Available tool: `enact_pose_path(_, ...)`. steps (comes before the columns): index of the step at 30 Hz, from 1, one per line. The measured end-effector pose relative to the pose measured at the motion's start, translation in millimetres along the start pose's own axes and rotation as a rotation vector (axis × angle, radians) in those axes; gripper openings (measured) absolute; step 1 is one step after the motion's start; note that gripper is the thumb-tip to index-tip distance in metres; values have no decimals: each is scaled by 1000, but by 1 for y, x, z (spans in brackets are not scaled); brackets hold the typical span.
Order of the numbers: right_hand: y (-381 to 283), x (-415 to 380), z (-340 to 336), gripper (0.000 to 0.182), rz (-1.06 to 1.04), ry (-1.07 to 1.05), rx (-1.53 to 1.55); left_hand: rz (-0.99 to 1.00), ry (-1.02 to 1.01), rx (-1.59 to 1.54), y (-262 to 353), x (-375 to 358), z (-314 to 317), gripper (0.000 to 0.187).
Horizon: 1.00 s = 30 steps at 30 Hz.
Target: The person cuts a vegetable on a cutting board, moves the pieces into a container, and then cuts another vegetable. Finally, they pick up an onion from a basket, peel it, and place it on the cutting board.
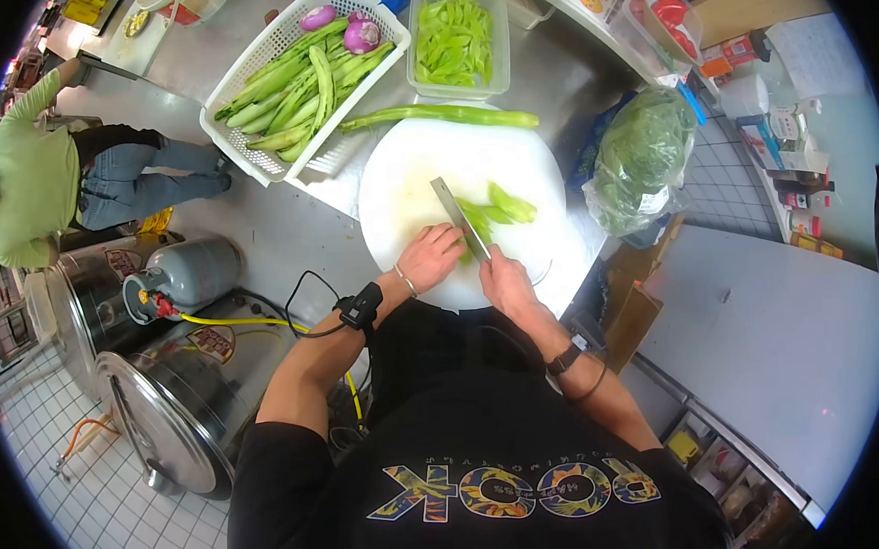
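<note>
On a round white cutting board (395, 182), my right hand (509, 281) grips the handle of a kitchen knife (459, 214), its blade pointing away from me and slightly left. Just left of the blade, my left hand (431, 259) has its fingers bent and pressed down on a green stalk that looks like celery, mostly hidden under the fingertips and blade. Cut green celery pieces (511, 203) lie right of the knife. A long celery stalk (441, 116) rests across the board's far edge.
Beyond the board stand a white basket (216, 137) of green stalks and purple onions, and a clear container (501, 72) of sliced green pieces. Bagged greens (644, 154) sit to the right. A gas cylinder (196, 272) and metal drums (164, 428) stand left. Another person (32, 186) bends at far left.
</note>
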State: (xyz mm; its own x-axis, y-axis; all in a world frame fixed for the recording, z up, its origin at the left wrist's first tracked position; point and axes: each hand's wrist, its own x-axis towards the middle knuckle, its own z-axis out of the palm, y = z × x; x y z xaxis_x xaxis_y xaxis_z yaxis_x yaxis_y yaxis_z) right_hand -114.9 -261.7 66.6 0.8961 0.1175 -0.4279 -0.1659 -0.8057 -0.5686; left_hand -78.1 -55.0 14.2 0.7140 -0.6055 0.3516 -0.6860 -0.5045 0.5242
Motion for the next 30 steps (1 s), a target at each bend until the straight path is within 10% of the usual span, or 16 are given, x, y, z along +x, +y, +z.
enact_pose_path(30, -5, -19, 1, 18, 23, -13, 21, 71, -24, -4, -10, -7, 11, 21)
